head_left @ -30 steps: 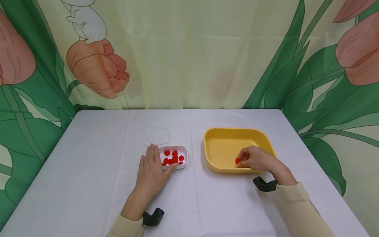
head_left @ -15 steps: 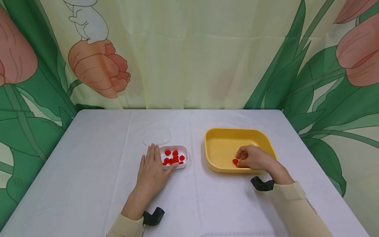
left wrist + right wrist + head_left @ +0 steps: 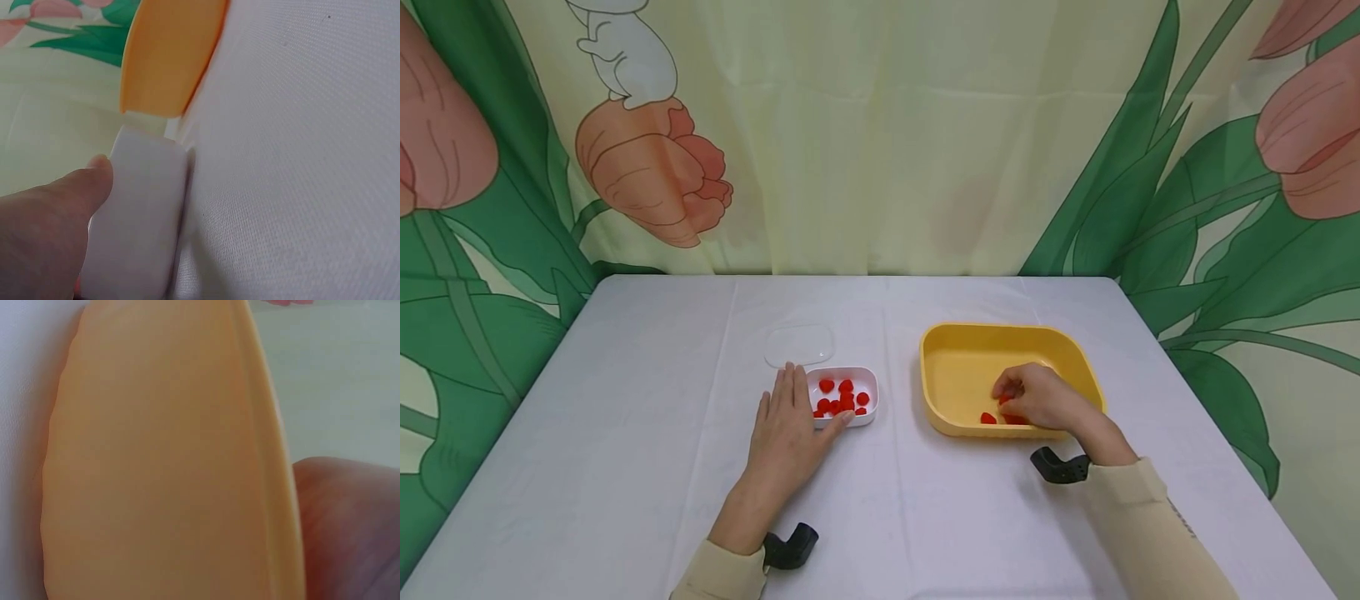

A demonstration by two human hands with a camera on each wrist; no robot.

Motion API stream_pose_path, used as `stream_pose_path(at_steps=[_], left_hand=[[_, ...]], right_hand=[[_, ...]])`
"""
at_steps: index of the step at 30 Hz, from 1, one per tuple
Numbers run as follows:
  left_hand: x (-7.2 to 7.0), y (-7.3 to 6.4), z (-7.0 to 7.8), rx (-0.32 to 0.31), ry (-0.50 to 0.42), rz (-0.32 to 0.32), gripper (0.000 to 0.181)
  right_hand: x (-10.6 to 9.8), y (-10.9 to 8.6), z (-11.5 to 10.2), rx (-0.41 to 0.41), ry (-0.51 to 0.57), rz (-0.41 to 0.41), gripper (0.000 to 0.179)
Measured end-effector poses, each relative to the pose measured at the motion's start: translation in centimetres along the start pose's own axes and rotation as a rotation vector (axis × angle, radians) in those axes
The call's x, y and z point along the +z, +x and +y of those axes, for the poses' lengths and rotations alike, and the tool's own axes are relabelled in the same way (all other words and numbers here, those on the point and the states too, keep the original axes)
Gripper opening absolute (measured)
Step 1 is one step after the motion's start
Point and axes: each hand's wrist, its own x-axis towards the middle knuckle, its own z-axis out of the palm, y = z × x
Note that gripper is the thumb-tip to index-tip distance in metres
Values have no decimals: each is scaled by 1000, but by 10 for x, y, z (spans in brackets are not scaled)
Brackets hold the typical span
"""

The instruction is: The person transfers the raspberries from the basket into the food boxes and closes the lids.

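Observation:
My left hand (image 3: 786, 433) lies with straight fingers along the left side of a small white box (image 3: 869, 419), its thumb at the near rim. Several small red berry-like pieces (image 3: 847, 400) sit in that box. In the left wrist view, the thumb (image 3: 94, 181) rests against the box's wall (image 3: 137, 219). Over the near side of the yellow tray (image 3: 947, 333), my right hand (image 3: 1041, 396) pinches a red berry-like piece (image 3: 1003, 400) between thumb and fingers. Beneath that hand, another red piece (image 3: 988, 418) and more red (image 3: 1015, 420) show by the near wall.
Behind the white box lies a clear lid (image 3: 800, 343). All stands on a white-covered table (image 3: 625, 417), with a flower-print curtain (image 3: 880, 142) at its far edge. In the right wrist view, the tray's outer wall (image 3: 156, 456) hides most of the right hand.
My right hand has shifted slightly left and away within the tray. The red piece at its fingertips now lies on the tray floor, and another red piece shows between the fingers. The left hand stays put.

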Motion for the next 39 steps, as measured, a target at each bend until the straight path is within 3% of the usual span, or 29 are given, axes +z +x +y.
stream_pose_path(at_steps=[23, 31, 39], left_hand=[[-1, 0, 0, 12, 5, -1, 101], [-1, 0, 0, 13, 3, 3, 100], [-1, 0, 0, 5, 7, -2, 101]], right_hand=[[-2, -5, -2, -7, 2, 130, 18], [-2, -6, -1, 25, 43, 164, 22], [-3, -6, -2, -4, 59, 208, 23]])
